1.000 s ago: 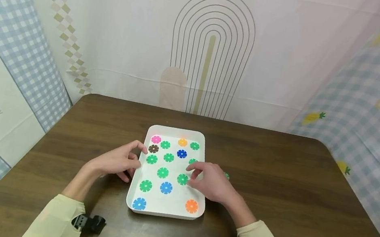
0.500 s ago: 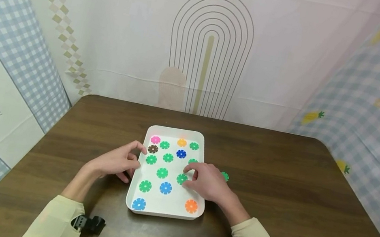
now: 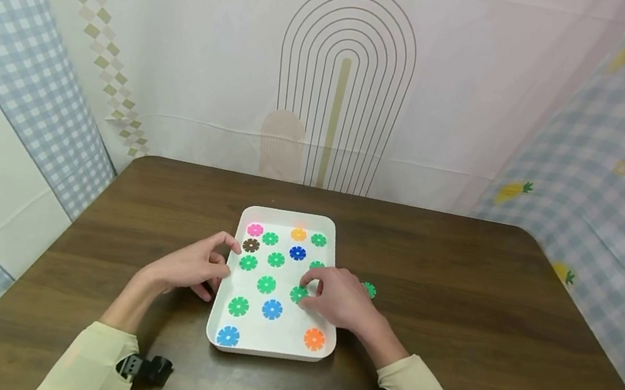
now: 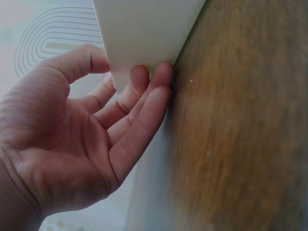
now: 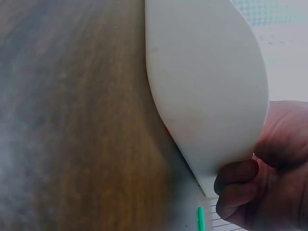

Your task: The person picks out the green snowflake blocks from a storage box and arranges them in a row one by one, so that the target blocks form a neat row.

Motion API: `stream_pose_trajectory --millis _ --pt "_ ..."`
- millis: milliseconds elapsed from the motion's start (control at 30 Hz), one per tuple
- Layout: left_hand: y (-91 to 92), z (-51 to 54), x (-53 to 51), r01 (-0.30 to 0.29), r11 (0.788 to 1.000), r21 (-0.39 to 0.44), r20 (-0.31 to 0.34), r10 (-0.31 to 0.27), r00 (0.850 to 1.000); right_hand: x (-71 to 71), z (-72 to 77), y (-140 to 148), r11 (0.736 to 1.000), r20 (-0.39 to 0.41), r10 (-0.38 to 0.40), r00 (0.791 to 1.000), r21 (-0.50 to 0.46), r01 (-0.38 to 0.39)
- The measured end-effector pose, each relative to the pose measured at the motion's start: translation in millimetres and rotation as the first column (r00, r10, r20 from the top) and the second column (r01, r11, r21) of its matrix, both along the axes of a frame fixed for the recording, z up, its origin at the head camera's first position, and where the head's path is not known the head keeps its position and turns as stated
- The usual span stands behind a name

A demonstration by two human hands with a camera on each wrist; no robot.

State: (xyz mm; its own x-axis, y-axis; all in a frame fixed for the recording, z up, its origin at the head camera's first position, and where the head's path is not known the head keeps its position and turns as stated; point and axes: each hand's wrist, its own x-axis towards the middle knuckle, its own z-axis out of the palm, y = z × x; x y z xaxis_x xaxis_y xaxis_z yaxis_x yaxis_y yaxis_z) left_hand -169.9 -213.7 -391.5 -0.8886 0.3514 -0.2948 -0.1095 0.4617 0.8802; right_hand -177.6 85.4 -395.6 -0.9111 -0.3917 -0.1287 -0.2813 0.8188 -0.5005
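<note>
A white tray lies on the table with several notched plastic discs in it. My left hand grips its left wall: the left wrist view shows thumb and fingertips against the wall. Over the right rim reaches my right hand. Its thumb and index fingertip pinch a green notched disc at opposite edges, and the disc is still flat on the tray floor. Outside the tray wall, the other fingers are curled in the right wrist view. Another green disc is partly hidden by this hand.
Near the hands lie a light blue disc, an orange disc and a dark blue disc. Outside the tray, a green disc rests on the brown table. Patterned cloths hang behind and beside the table.
My right hand has shifted slightly left, and its thumb and index fingertip have come to the green disc's edges. More of the disc outside the tray now shows. The left hand stays put.
</note>
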Motion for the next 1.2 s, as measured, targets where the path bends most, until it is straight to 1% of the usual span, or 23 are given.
stream_pose_trajectory --millis 200,333,733,900,1100,1200 --pt "-0.2 -0.7 0.1 -0.001 1.0 0.002 -0.002 0.001 1.0 -0.6 2.6 -0.9 1.0 0.027 0.01 1.0 0.011 -0.01" --pt "0.0 -1.0 -0.1 -0.001 1.0 0.0 -0.003 0.001 1.0 -0.2 2.0 -0.4 1.0 0.04 0.012 0.999 -0.005 -0.012" --pt "-0.3 -0.4 -0.2 -0.002 1.0 0.001 -0.007 0.002 1.0 -0.7 -4.9 2.1 0.997 0.026 0.005 1.0 -0.077 -0.003" --pt "-1.3 -0.1 -0.8 -0.009 1.0 -0.006 0.002 0.009 1.0 -0.7 -5.8 2.8 0.995 0.011 0.012 1.0 -0.103 -0.011" --pt "-2.2 -1.4 -1.5 -0.012 1.0 -0.007 0.008 0.012 1.0 0.0 -6.0 5.3 0.991 0.011 0.013 1.0 -0.131 -0.012" --pt "-2.0 -2.0 -1.5 0.0 1.0 -0.004 0.0 0.0 1.0 0.7 -5.2 6.8 0.99 0.007 0.008 1.0 -0.14 -0.007"
